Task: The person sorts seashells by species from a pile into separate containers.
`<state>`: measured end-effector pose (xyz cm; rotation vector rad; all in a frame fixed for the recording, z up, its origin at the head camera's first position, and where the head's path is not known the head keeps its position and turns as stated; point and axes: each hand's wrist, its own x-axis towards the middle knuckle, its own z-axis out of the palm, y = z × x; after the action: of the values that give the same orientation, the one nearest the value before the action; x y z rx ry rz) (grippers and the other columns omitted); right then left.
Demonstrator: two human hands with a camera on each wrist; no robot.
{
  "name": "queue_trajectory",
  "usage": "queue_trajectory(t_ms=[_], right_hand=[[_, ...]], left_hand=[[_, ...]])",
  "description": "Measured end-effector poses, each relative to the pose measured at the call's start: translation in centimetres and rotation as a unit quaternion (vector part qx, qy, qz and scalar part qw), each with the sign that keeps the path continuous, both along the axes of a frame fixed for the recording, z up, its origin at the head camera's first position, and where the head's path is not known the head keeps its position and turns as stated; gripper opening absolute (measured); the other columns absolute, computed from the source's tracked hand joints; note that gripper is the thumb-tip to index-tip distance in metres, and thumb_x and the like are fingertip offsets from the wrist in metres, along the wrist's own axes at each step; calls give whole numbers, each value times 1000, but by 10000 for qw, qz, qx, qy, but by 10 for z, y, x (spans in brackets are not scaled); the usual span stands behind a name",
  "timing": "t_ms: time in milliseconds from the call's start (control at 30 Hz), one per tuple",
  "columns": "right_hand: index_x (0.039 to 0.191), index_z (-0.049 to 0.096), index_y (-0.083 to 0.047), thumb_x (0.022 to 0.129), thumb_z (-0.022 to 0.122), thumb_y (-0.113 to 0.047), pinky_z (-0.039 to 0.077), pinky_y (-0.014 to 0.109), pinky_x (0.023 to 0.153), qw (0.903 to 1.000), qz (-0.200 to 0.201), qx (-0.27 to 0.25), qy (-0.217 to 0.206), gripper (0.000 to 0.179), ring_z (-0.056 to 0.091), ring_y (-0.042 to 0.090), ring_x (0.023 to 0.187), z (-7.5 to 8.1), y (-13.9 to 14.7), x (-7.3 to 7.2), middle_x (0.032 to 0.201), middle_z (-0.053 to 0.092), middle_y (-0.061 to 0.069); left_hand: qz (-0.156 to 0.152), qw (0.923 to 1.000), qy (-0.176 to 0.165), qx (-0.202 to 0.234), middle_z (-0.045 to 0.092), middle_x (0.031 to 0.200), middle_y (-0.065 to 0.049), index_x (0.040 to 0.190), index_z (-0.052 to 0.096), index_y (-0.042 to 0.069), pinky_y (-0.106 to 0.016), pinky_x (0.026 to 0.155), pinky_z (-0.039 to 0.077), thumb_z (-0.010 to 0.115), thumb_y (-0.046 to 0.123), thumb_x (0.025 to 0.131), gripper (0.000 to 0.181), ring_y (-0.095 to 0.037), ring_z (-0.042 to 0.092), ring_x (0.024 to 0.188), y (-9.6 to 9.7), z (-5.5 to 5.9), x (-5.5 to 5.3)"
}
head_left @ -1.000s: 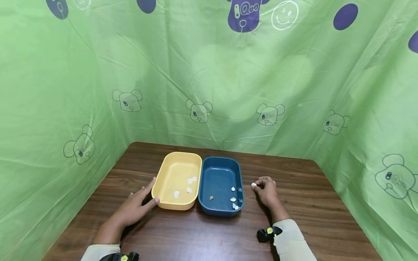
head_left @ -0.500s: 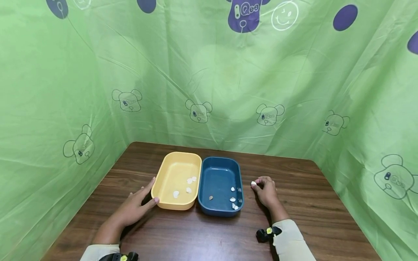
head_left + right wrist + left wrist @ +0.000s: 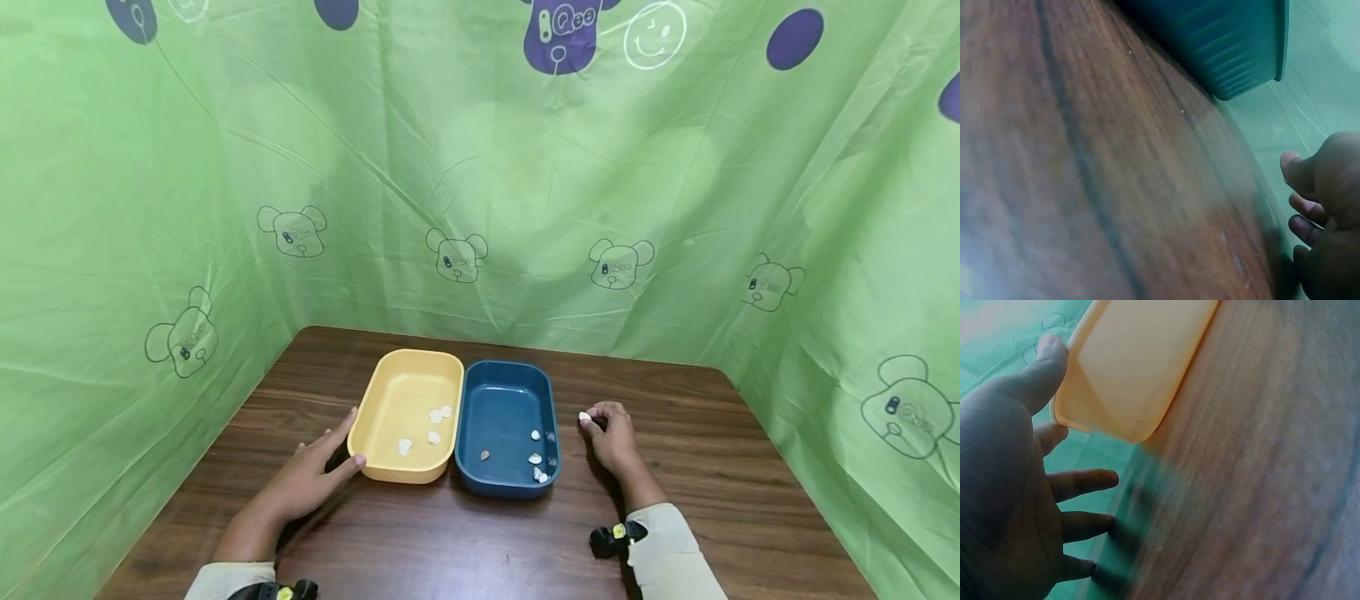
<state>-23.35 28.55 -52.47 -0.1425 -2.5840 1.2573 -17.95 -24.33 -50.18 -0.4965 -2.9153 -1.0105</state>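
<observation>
On the right of the table, my right hand point(image 3: 615, 440) pinches a small white seashell point(image 3: 584, 416) between thumb and fingertips, beside the blue tray point(image 3: 508, 490). In the right wrist view the curled fingers show at the right edge, and the shell is hidden there. My left hand point(image 3: 309, 475) touches the near left corner of the yellow tray point(image 3: 405, 476), its thumb and index finger on either side of that corner. The left wrist view shows its other fingers spread and holding nothing. Several white shells point(image 3: 405, 447) lie in the yellow tray.
The two trays stand side by side on the brown wooden table point(image 3: 420, 542). In the blue one are several pale shells point(image 3: 535, 459) along the right side and a brown shell point(image 3: 484, 455) at the left. A green printed curtain point(image 3: 480, 167) surrounds the table's back and sides.
The shell in my right fingertips has shifted slightly away from me and turned a little. My left hand and both trays keep their places.
</observation>
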Motion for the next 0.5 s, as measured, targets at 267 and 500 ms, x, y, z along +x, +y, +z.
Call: queue_trajectory(t_ms=[267, 500], right_hand=[[110, 68, 14, 104, 68, 0, 37, 57, 121, 9999, 6, -13, 125, 15, 48, 47, 137, 9, -1, -3, 136, 57, 30], [110, 69, 13, 104, 69, 0, 38, 58, 118, 9996, 17, 14, 276, 15, 47, 47, 138, 20, -7, -3, 137, 57, 28]], left_hand=[[11, 10000, -10, 7, 40, 175, -15, 176, 22, 28, -94, 116, 14, 59, 52, 111, 78, -65, 37, 153, 1, 1, 0], [15, 10000, -22, 6, 40, 174, -15, 177, 22, 28, -94, 117, 14, 58, 51, 111, 78, -65, 37, 153, 1, 1, 0]])
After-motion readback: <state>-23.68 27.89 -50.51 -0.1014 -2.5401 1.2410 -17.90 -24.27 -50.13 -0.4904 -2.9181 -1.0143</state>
